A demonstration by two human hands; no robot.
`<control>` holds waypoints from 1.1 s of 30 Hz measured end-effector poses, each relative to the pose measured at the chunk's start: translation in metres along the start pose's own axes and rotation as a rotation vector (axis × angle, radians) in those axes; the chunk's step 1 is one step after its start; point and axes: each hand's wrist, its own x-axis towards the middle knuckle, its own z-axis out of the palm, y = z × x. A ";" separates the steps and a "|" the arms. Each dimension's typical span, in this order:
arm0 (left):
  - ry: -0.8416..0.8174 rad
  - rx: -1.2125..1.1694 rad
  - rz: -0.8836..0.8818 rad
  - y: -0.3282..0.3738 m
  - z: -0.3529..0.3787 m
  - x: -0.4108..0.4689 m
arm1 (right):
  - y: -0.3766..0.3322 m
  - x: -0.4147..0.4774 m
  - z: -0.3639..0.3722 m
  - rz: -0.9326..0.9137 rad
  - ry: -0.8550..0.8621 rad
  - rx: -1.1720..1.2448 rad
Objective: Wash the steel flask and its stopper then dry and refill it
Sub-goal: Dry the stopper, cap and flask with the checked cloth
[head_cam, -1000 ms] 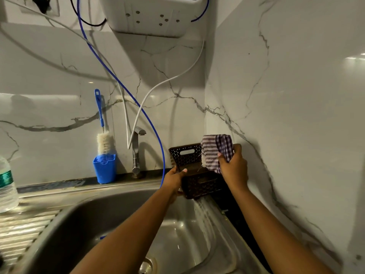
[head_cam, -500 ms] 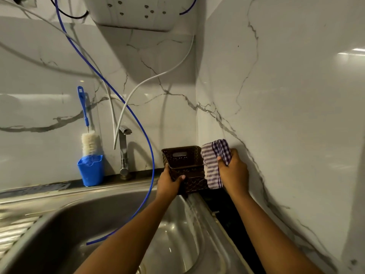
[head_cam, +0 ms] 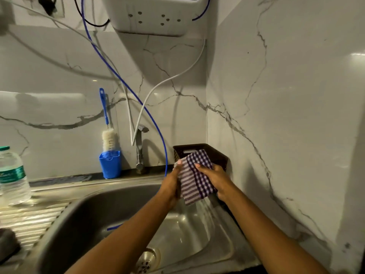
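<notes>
A purple-and-white checked cloth [head_cam: 194, 179] hangs between both hands above the right back corner of the steel sink [head_cam: 122, 212]. My left hand [head_cam: 172, 184] grips its left edge and my right hand [head_cam: 214, 177] holds its right side, fingers over the fabric. Behind the cloth, a dark brown perforated basket [head_cam: 214, 153] stands in the wall corner. No steel flask or stopper shows in this view.
A tap [head_cam: 139, 149] stands behind the sink, with a blue hose [head_cam: 138, 99] and a white hose [head_cam: 164, 84] running down from a white unit [head_cam: 154, 16]. A blue cup [head_cam: 110, 164] holds a bottle brush. A plastic water bottle [head_cam: 11, 175] stands on the left drainboard.
My left hand has let go of the basket and taken the cloth's left edge. The cloth has come down off the basket and now hangs between both hands over the sink.
</notes>
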 end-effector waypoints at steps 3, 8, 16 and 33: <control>0.136 0.050 0.128 0.004 -0.026 -0.019 | 0.006 -0.010 0.029 -0.125 0.052 -0.186; 0.224 0.014 0.292 0.020 -0.068 -0.054 | 0.014 -0.035 0.076 0.073 -0.114 -0.219; 0.292 0.176 0.481 0.031 -0.121 -0.107 | 0.031 -0.035 0.148 0.155 -0.120 -0.172; 0.421 0.879 0.444 0.081 -0.234 -0.184 | 0.052 -0.066 0.191 0.207 -0.178 0.450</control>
